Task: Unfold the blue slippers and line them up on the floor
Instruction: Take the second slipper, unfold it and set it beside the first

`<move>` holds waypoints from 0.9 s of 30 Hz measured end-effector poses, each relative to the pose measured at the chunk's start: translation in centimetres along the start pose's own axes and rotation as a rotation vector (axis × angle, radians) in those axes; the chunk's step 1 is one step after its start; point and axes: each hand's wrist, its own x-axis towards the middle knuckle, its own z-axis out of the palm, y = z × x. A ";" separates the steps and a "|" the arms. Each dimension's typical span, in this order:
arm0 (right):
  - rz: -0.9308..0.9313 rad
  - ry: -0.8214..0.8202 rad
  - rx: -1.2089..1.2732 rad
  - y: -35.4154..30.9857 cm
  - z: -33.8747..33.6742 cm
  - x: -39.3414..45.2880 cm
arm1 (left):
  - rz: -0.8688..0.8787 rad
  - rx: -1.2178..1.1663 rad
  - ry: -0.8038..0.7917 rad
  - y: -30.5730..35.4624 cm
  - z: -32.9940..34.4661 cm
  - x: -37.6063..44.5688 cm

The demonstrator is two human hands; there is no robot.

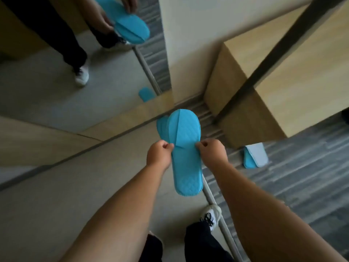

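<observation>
both hands pinch one slipper [186,159] in the air above the floor [56,205]: left hand [160,154] and right hand [212,153] at the strap's edges. pull the flat strap up evenly. another slipper [255,155] lies folded, right.

Held blue slipper [186,154]: quilted sole, flat toe strap creased down the middle, not opened up, toe pointing away, in the air above the floor strip [222,222]. Second blue slipper [162,126] on the floor, mostly hidden behind the held one's toe. Folded blue slipper [255,155] on the carpet right of the strip, pale sole up.
</observation>
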 end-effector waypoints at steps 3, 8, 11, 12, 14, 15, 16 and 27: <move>-0.075 -0.025 -0.100 -3.2 6.4 -0.8 | -0.036 -0.040 0.071 -5.6 -4.3 1.5; -0.147 -0.110 -0.200 -5.8 17.2 -1.4 | -0.094 -0.124 0.161 -15.3 -9.6 3.9; -0.178 -0.128 -0.220 -5.8 22.4 -0.4 | -0.109 -0.150 0.194 -19.8 -10.5 5.6; -0.184 -0.132 -0.237 -5.6 23.7 0.2 | -0.117 -0.161 0.200 -21.1 -10.3 6.2; -0.197 -0.152 -0.294 -5.0 25.9 1.8 | -0.142 -0.186 0.215 -23.2 -9.5 7.5; -0.200 -0.160 -0.321 -4.5 26.9 2.9 | -0.157 -0.197 0.219 -24.1 -8.9 8.4; -0.206 -0.167 -0.343 -4.1 27.9 4.1 | -0.171 -0.205 0.225 -25.0 -8.2 9.4; -0.301 -0.131 -0.415 3.2 39.3 22.6 | -0.183 -0.262 0.271 -33.9 3.2 26.4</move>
